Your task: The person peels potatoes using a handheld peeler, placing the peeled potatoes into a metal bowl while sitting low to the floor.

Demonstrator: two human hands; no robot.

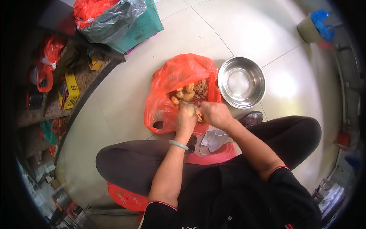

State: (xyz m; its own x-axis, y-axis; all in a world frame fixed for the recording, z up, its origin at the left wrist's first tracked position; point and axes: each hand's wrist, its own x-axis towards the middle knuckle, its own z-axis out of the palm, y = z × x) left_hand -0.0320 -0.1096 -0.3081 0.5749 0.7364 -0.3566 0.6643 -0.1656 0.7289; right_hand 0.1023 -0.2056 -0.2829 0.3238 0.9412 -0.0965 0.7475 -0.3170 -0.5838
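Note:
My left hand [186, 118], with a pale bangle at the wrist, grips a pale yellow vegetable piece [191, 108] over an opened red plastic bag [183, 67]. Close against that piece is my right hand [216, 115]. Its fingers are curled, and whether they pinch anything is hidden. Inside the bag lie several yellow-orange vegetable pieces [188, 91], too small to name surely. Brownish peel scraps [202, 89] are heaped to their right. A round stainless steel basin [258, 83] stands on the floor just right of the bag, with no food visible in it.
A white face mask [214, 140] lies on a pink plastic object [211, 156] between my legs. Wooden shelving [83, 75] with a yellow basket [70, 90] borders the left. A teal bin [140, 28] stands at upper left, a blue-lined bucket [308, 30] at upper right.

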